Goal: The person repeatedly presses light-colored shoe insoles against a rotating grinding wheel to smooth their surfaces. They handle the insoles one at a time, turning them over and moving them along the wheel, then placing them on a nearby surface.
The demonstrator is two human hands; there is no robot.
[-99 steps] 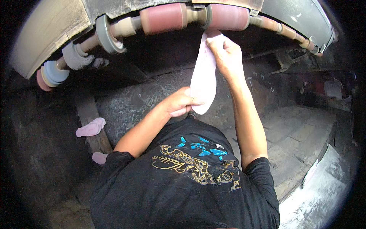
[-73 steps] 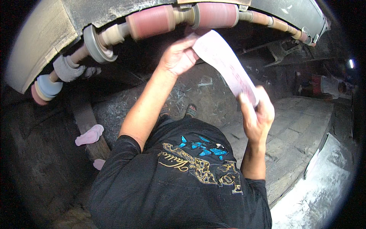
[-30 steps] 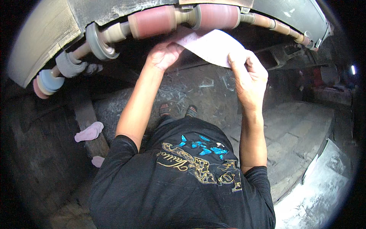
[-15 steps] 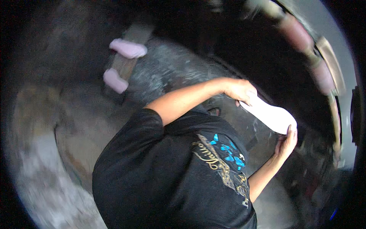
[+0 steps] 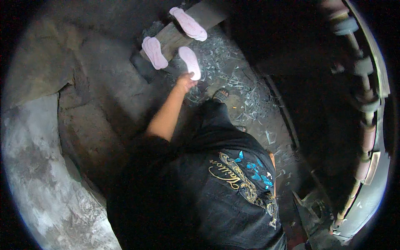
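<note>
Stretched out ahead, my left hand pinches the heel end of a pale pink shoe insole. The insole hangs over the littered floor, just right of a small stack of pink insoles. A second stack of insoles lies farther off. Both stacks rest on a worn wooden board, a gap of bare wood between them. My right hand is out of sight; only a sliver of skin shows along the right edge of my black shirt.
Thin offcut scraps litter the floor around my sandaled foot. Along the right side runs a machine shaft with roller-like parts. A pale grey, scuffed surface lies at the lower left.
Earlier both hands held the insole at the right. Now the left hand alone has carried it left toward the stacks, and the right hand has dropped from view. The view has shifted too.
</note>
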